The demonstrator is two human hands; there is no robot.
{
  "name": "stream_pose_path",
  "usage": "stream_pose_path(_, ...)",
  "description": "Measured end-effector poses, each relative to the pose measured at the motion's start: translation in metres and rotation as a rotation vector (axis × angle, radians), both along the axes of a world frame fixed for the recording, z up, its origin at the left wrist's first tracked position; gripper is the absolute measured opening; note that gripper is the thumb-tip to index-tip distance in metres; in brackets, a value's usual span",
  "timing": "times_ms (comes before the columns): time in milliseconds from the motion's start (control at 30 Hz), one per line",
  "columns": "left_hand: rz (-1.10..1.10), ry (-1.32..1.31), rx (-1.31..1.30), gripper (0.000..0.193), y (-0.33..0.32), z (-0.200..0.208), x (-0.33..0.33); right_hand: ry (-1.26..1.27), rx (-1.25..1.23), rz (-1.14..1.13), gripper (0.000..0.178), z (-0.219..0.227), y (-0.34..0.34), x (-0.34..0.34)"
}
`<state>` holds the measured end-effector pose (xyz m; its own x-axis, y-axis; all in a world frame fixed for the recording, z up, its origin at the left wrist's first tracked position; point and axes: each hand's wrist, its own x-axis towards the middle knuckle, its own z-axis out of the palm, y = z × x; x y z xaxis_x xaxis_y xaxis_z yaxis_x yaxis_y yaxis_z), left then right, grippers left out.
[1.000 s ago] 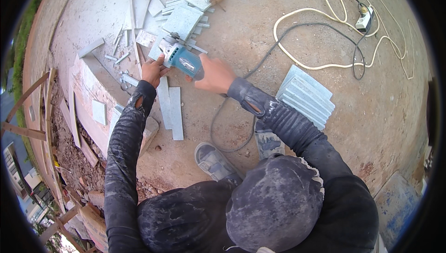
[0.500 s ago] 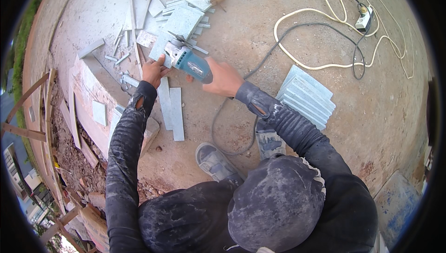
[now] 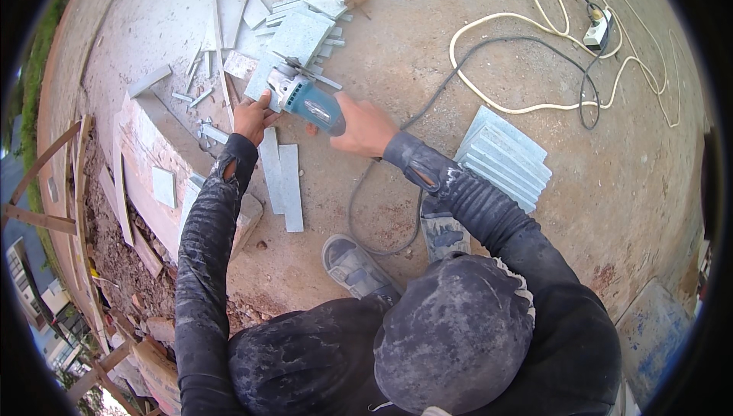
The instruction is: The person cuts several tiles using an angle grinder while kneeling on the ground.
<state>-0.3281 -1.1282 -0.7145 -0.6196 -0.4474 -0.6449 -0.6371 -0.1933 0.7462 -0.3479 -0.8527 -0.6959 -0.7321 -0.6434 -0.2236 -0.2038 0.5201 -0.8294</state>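
My right hand (image 3: 363, 126) is wrapped round the body of a teal angle grinder (image 3: 314, 106). Its disc points up and left, over a pale grey-green stone tile (image 3: 304, 34). With thumb and fingers, my left hand (image 3: 253, 117) grips the near left edge of that tile, close beside the grinder's head. Cut offcuts and narrow strips lie under and around the tile. Two long tile strips (image 3: 289, 187) rest on the ground just below my left hand. The exact contact between disc and tile is too small to make out.
A fanned stack of tiles (image 3: 504, 158) lies to the right of my feet. The dark grinder cord (image 3: 450, 80) loops across the concrete beside a cream cable (image 3: 489, 22) and a white power strip (image 3: 598, 30). Stone blocks (image 3: 156, 141) and wooden planks (image 3: 76, 187) stand at left.
The grinder and my right hand have shifted very slightly to the left. My left hand and the tile stay in place.
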Motion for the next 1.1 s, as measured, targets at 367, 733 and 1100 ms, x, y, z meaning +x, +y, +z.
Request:
stream_pose_path(367, 0.001, 0.012, -0.006, 0.042, -0.003, 0.000, 0.001, -0.015, 0.040, 0.021, 0.056, 0.018, -0.010, -0.008)
stream_pose_path(733, 0.019, 0.020, -0.002, 0.025, 0.000, 0.002, 0.001, 0.014, 0.055, 0.030, 0.066, 0.009, -0.026, -0.018)
stream_pose_path(1100, 0.002, 0.019, -0.021, 0.018, -0.001, 0.000, 0.001, 0.018, 0.059, 0.056, 0.064, 0.004, -0.042, -0.031)
